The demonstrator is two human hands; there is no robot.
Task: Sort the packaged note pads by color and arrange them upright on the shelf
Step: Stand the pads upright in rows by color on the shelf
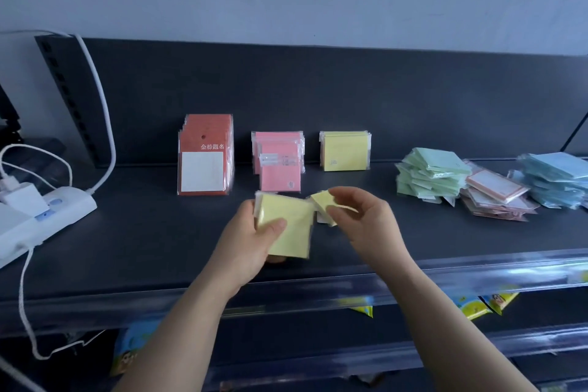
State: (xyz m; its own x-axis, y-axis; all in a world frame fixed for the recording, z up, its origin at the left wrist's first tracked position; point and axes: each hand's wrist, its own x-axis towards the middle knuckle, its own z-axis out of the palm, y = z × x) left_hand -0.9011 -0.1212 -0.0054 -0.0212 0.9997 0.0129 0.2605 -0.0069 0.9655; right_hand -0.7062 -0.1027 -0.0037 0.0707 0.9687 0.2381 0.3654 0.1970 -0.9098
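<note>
The left hand (251, 242) gripped a yellow note pad pack (288, 232); the right hand (366, 223) pinched a second yellow pack (323, 202) just beside it. Behind, on the dark shelf (143, 232), a red row (205, 156), pink row (278, 162) and yellow row (345, 151) stood upright; a green pile (426, 175) and blue pile (553, 178) lay flat at right.

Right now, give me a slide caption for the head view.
Left hand grips yellow pads, right hand pinches a single yellow pad; red row, pink row and yellow row stand upright behind.
</note>
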